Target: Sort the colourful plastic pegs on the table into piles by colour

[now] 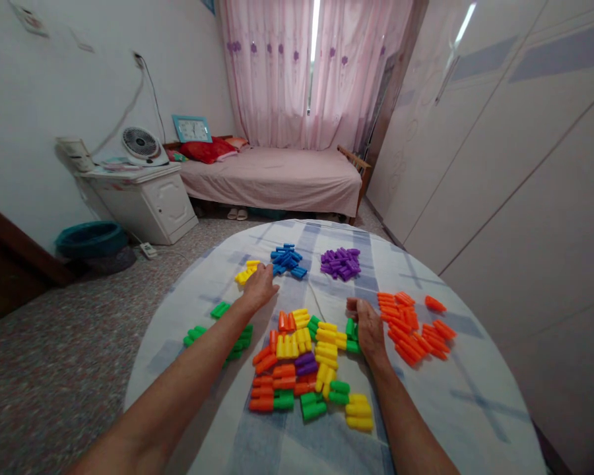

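My left hand [261, 288] reaches over the table at the near edge of a small group of yellow plastic pieces [247, 269], its thumb apart from the fingers. Just beyond it lies a pile of blue pieces [286, 258]. My right hand [370, 330] rests at the right side of a mixed heap, fingers loosely extended to the left, beside green pieces [351, 336]. That mixed heap holds yellow pieces [327, 356], orange pieces [283, 376], purple pieces [305, 363] and more green ones. I see nothing held in either hand.
A purple pile [340, 263] lies at the back of the round table [455, 409]. Orange pieces [408, 326] spread at the right; green pieces [237, 343] lie left, partly behind my left forearm. Beyond stand a bed [277, 175], a white cabinet [163, 204] and a bin [92, 239].
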`<action>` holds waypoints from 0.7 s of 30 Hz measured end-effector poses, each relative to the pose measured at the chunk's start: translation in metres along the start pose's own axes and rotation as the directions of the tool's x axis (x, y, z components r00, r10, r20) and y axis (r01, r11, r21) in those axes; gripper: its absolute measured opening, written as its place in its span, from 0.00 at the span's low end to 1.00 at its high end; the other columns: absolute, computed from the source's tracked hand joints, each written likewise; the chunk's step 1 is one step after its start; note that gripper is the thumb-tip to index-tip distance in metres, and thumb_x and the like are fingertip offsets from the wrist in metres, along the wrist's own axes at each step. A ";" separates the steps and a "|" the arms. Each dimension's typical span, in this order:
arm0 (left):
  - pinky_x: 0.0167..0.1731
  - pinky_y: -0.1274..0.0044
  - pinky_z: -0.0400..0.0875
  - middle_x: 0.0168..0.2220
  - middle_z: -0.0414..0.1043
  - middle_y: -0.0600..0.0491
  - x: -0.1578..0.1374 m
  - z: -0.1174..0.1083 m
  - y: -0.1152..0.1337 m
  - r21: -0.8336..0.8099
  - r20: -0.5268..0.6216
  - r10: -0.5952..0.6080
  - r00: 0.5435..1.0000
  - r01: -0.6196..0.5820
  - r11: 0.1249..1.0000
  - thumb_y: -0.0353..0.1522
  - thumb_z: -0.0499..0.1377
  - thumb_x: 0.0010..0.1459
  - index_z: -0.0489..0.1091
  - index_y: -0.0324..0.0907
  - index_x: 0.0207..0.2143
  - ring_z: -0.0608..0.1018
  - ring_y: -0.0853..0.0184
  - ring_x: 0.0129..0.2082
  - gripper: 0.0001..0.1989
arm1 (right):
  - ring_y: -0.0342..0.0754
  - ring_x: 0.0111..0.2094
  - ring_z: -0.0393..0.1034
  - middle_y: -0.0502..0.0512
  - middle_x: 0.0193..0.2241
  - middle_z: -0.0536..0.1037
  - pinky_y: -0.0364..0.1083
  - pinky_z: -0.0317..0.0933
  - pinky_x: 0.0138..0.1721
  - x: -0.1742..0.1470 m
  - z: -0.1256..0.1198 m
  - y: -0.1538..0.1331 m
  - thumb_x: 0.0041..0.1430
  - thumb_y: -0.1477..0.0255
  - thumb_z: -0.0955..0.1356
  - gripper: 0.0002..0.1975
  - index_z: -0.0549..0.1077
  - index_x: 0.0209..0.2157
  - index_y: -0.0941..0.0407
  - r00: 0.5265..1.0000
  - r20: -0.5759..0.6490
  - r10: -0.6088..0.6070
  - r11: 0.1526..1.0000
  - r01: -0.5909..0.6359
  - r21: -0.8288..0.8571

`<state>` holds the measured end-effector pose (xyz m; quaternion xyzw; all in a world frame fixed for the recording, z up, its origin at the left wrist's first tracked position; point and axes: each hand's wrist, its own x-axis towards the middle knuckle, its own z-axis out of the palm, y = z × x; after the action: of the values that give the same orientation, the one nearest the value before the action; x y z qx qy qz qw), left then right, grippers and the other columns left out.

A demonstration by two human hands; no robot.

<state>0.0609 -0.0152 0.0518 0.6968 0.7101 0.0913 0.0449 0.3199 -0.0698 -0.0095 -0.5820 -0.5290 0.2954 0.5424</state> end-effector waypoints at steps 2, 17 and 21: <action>0.43 0.74 0.67 0.49 0.64 0.43 0.013 0.005 0.005 -0.006 0.012 -0.018 1.000 0.018 1.000 0.35 0.60 0.50 0.61 0.39 0.47 0.73 0.59 0.47 0.22 | 0.46 0.32 0.69 0.54 0.31 0.75 0.44 0.63 0.33 0.000 0.000 0.000 0.57 0.51 0.57 0.25 0.74 0.33 0.56 1.000 -0.001 0.012 1.000 -0.012 0.009; 0.44 0.73 0.66 0.48 0.63 0.42 0.062 0.020 0.052 -0.077 -0.015 -0.104 0.994 0.102 0.992 0.42 0.60 0.49 0.61 0.38 0.48 0.72 0.58 0.48 0.26 | 0.46 0.34 0.70 0.54 0.32 0.76 0.43 0.64 0.32 -0.001 0.000 -0.001 0.57 0.53 0.58 0.23 0.74 0.33 0.55 0.999 -0.006 0.032 0.999 -0.031 0.039; 0.45 0.71 0.66 0.50 0.61 0.41 0.051 0.014 0.053 -0.071 -0.037 -0.077 0.996 0.074 0.995 0.42 0.60 0.50 0.60 0.38 0.50 0.70 0.56 0.50 0.28 | 0.45 0.34 0.69 0.54 0.31 0.76 0.43 0.64 0.32 -0.001 -0.001 -0.005 0.58 0.54 0.58 0.22 0.74 0.33 0.55 1.000 -0.004 0.021 0.999 -0.021 0.030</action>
<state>0.1139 0.0376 0.0516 0.6654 0.7331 0.1281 0.0582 0.3188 -0.0718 -0.0051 -0.5798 -0.5174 0.3076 0.5491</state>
